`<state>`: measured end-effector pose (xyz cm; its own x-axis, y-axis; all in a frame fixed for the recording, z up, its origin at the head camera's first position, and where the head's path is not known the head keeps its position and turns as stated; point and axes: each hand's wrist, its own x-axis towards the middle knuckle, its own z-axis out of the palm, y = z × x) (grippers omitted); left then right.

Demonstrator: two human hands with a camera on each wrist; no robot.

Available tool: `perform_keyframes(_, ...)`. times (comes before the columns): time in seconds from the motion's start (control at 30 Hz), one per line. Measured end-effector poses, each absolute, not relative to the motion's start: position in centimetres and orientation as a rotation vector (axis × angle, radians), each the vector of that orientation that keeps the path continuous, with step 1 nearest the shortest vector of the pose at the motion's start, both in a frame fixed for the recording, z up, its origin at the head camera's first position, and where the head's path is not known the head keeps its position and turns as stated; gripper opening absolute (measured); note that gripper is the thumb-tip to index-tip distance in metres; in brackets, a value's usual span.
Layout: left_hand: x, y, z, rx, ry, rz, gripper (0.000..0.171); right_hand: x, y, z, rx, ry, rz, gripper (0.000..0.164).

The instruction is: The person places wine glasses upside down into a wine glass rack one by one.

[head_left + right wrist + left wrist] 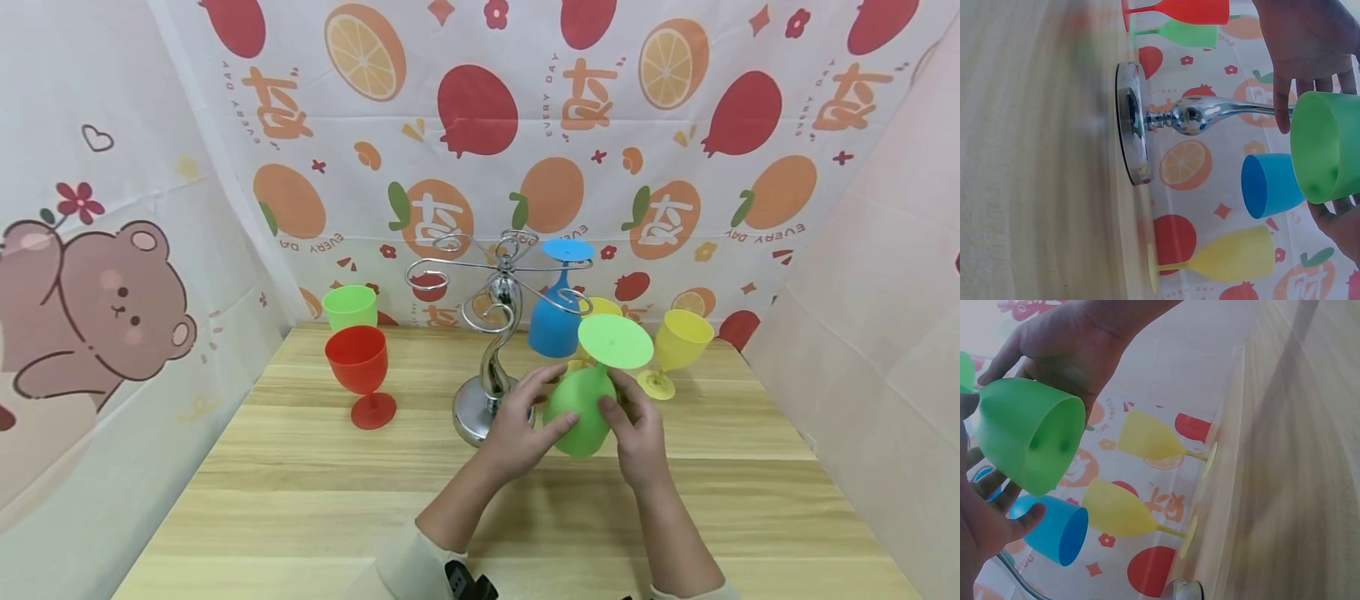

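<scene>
Left hand [521,429] and right hand [639,429] jointly grip the inverted green goblet [588,408], right of the metal rack [505,290]; recommend keeping it steady, clear of contact.

Green goblet [583,421]: smooth plastic look, matt. Stand [506,290]: metal, polished, glossy. Surface [315,500]: wood-grained, smooth. Backdrop [480,179]: printed cloth, creased, matt.

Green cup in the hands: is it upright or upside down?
Upside down: the green cup has its round foot on top, and its open mouth faces the table.
</scene>
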<state>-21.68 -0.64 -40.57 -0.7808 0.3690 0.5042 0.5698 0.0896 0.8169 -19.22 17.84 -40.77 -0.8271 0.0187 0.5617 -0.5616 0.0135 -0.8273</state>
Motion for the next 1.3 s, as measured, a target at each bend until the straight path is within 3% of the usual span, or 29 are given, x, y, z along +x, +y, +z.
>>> perform_keyframes(0.37,-22.4,-0.3,-39.0,-0.934,-2.231,-1.890,0.045,-20.0,18.4,-39.7,0.571,-1.833,1.839,0.036)
perform_keyframes(0.93,-23.7,0.5,-37.4,-0.882,-2.259,-1.929,0.047,-21.4,18.5,-37.6,0.278,-1.934,1.872,0.038)
perform_keyframes(1.3,-24.8,0.6,-37.0,-0.769,-2.303,-1.982,0.050,-23.2,18.3,-36.6,0.254,-1.979,1.942,0.040)
